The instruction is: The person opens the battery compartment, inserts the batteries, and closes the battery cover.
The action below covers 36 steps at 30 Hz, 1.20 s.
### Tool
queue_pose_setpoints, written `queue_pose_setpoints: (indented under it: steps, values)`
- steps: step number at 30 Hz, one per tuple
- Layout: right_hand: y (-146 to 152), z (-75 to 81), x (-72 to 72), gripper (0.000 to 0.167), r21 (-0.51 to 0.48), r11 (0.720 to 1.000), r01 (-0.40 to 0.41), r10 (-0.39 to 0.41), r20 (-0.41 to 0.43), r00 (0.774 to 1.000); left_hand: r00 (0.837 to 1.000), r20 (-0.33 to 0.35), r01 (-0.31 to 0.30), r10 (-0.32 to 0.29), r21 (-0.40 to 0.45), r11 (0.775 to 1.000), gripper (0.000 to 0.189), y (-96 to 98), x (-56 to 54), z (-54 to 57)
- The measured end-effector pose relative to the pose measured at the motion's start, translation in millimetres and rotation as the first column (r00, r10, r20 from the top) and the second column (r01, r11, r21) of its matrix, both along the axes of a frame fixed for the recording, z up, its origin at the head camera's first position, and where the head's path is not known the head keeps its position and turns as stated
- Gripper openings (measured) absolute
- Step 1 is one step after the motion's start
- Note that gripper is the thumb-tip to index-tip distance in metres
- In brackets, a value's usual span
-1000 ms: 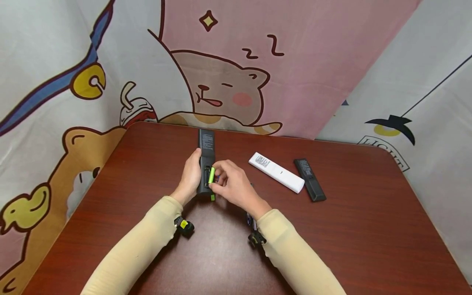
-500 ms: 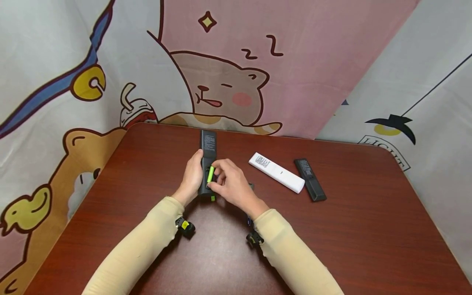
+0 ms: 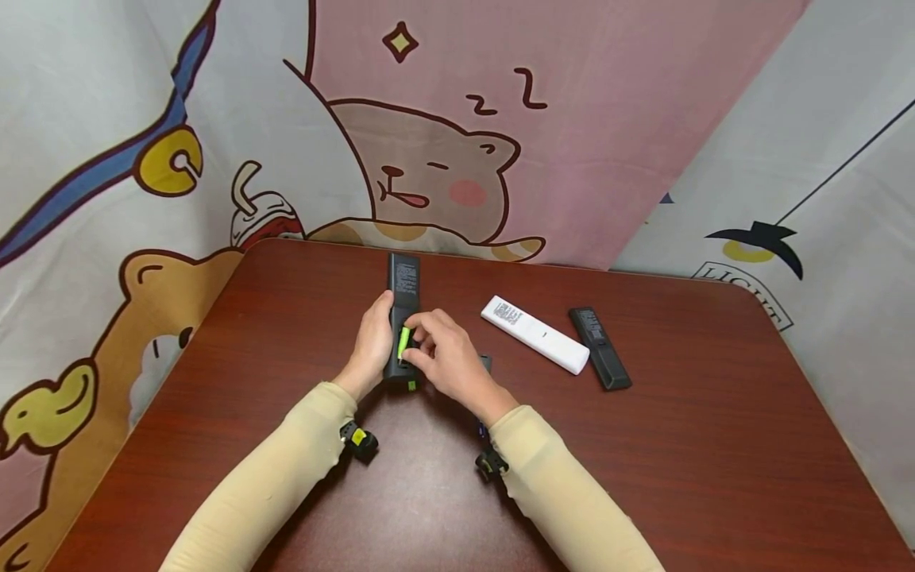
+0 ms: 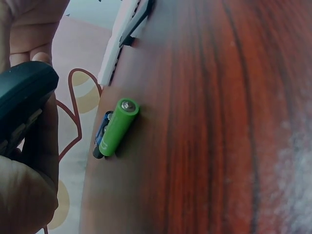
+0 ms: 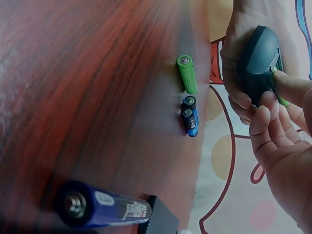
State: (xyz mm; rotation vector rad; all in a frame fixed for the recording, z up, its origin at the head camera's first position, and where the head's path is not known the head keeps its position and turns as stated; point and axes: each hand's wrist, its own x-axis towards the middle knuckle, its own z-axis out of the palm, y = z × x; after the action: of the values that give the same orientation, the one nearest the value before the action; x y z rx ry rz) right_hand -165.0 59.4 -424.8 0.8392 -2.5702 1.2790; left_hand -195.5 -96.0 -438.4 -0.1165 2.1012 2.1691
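My left hand (image 3: 373, 340) grips a dark grey remote control (image 3: 405, 280) from its left side. The remote is back up, with its battery compartment uncovered. Between thumb and fingers, my right hand (image 3: 452, 357) pinches a green battery (image 3: 403, 343) over that compartment, slightly tilted. Whether it touches the contacts cannot be made out. In the right wrist view the remote (image 5: 258, 61) appears end-on, held in the left hand. Another green battery (image 5: 187, 75) lies on the table below, beside small blue batteries (image 5: 190, 117).
A white remote (image 3: 536, 334) and a smaller black remote (image 3: 600, 348) lie to the right on the brown table (image 3: 715, 445). A large purple-blue battery (image 5: 105, 204) and a black flat piece (image 5: 161, 217) are near the right wrist. A printed curtain (image 3: 608, 119) hangs behind.
The right hand has moved slightly left, carrying the green battery from the compartment's right edge to over it. The remote has shifted slightly right in the left hand's grip.
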Motion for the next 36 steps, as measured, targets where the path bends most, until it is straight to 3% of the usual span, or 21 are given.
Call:
queue_pose_setpoints:
  steps: [11, 20, 28, 36]
  values:
    - [0, -0.2, 1.6, 0.035, -0.015, 1.000, -0.018, 0.017, -0.051, 0.999, 1.000, 0.016, -0.003, 0.002, 0.032, 1.000, 0.055, -1.3, -0.2, 3.6]
    - [-1, 1.4, 3.0, 0.036, -0.017, 0.999, -0.036, 0.035, -0.070, 0.997, 0.999, -0.002, -0.032, 0.032, -0.017, 0.999, 0.055, -2.7, -2.0, 8.4]
    - [-1, 1.5, 4.5, 0.036, -0.013, 0.999, -0.035, 0.034, -0.056, 0.998, 1.000, -0.017, -0.018, 0.018, -0.041, 0.999, 0.055, -2.7, -2.8, 10.9]
    - [-2, -2.2, 6.8, 0.041, -0.008, 0.999, -0.031, 0.030, -0.119, 0.992, 1.000, 0.004, -0.009, 0.009, -0.012, 1.000, 0.056, -4.0, -2.0, 11.0]
